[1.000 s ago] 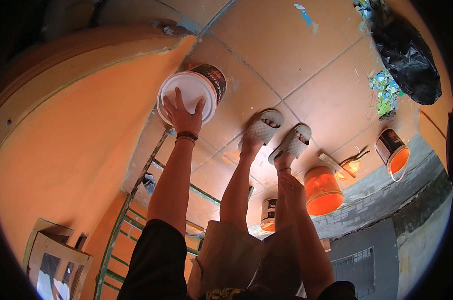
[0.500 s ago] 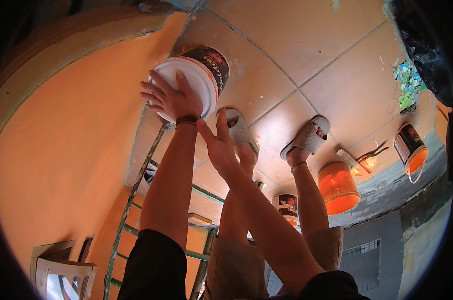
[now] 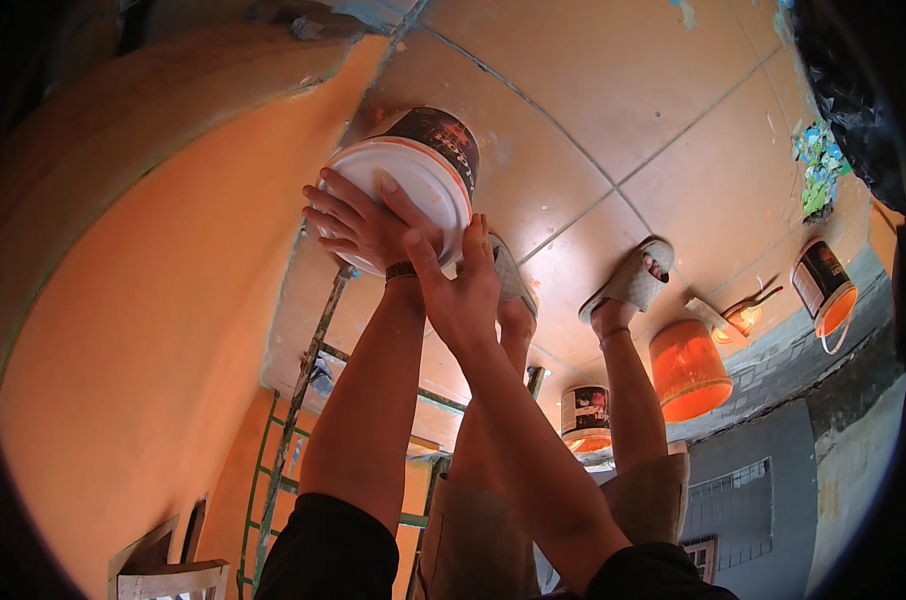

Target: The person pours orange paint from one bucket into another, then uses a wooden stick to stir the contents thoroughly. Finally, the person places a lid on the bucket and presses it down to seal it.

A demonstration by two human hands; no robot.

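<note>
A paint bucket with a dark label and a white lid stands on the tiled floor beside the orange wall. My left hand lies flat across the lid with its fingers spread and holds nothing. Just to its right, my right hand has its fingers stretched out by the near right rim of the lid. The right thumb points up close to my left wrist. Whether the right fingertips press on the rim I cannot tell.
My sandalled feet stand close by. At right are an orange bucket, two labelled buckets and a bowl of orange paint. A paint-spotted metal frame stands at left near the wall. Black plastic hangs at upper right.
My right hand has moved up from beside my left wrist to the lid's rim. The left hand stays on the lid. The whole view has shifted slightly.
</note>
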